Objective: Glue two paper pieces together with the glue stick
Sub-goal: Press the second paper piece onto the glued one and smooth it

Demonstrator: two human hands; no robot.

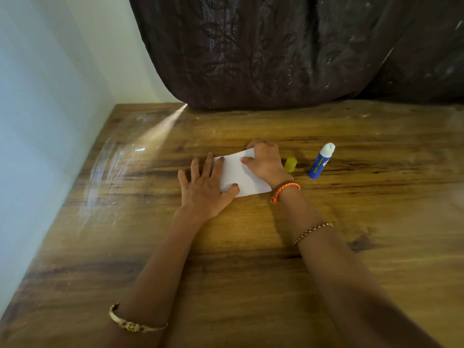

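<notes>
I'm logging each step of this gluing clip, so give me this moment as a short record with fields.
surface: wooden table
paper: white paper lying flat on the table; whether one sheet or two stacked cannot be told
left hand: left hand spread flat, pressing the paper's left edge
right hand: right hand pressing the paper's far right part
glue stick: blue glue stick standing uncapped, white tip exposed, right of the paper, untouched
cap: yellow cap on the table between right hand and glue stick
backdrop: dark curtain
</notes>
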